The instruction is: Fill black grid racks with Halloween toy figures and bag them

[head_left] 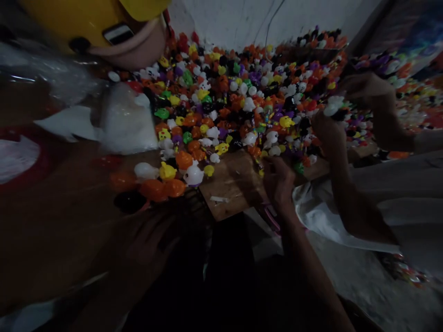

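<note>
My left hand is in deep shadow at the table's near edge, its fingers stretched out and apart. Just beyond its fingertips lies a row of small plastic figures: an orange one, a black one, a yellow one and a white one. My right hand is at the front of the big heap of figures, its fingers curled together. A small yellow piece shows at its fingertips; whether it is gripped I cannot tell.
A co-worker's hands hold a white figure on the right. At left are a clear plastic bag, a white sheet and a red basin. A yellow container and a pink basin stand behind. A small white strip lies on the wooden table.
</note>
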`<state>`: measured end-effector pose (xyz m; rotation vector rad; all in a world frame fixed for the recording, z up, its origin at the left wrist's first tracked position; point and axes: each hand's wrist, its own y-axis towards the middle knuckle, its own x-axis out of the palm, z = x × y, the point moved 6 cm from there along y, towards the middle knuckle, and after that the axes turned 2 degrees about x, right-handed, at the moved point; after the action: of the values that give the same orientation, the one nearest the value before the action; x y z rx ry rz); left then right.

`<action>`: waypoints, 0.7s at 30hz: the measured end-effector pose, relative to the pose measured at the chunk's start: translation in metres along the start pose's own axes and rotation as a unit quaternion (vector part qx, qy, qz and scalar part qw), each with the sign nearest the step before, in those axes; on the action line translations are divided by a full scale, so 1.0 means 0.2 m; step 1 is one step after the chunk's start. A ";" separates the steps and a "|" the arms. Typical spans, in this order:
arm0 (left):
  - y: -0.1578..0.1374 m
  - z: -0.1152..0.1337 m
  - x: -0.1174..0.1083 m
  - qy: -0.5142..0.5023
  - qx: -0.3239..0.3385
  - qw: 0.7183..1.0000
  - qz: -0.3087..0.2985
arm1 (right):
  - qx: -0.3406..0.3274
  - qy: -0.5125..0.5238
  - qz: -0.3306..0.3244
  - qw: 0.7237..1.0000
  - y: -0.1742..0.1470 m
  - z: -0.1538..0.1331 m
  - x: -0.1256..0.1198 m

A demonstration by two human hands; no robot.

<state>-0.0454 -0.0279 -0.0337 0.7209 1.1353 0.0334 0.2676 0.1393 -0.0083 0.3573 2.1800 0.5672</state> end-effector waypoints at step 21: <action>0.15 0.03 0.25 0.033 -0.139 0.989 0.046 | -0.005 -0.073 -0.075 0.994 0.10 0.03 -0.11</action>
<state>-0.0076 0.0108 -0.0578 0.5248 1.1332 0.2898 0.2879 0.1489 0.0129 0.2201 2.0413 0.4547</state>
